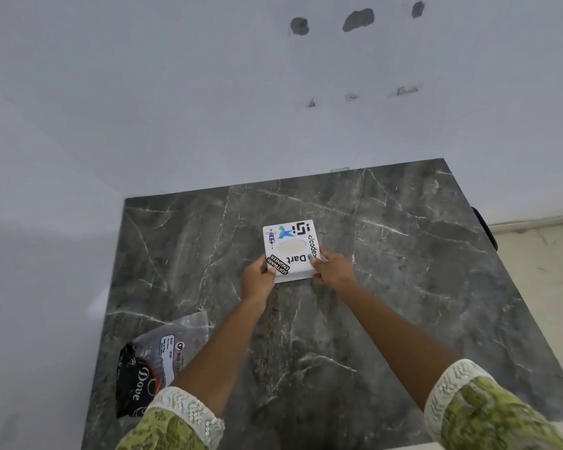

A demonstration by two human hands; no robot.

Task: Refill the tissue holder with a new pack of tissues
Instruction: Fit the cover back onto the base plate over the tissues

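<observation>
A white square tissue holder (291, 250) with stickers on its lid rests on the dark marble table (387, 287). Pale tissue shows through the oval slot in the lid. My left hand (257, 279) grips the holder's near left corner. On the near right corner sits my right hand (332, 271), thumb pressed on the lid. A plastic tissue pack wrapper (153, 362), clear and black with printed text, lies at the table's near left, partly under my left forearm.
White walls stand behind and to the left of the table. The table's right edge drops to a pale floor (540, 271). A dark object (485, 228) sticks out at the right edge.
</observation>
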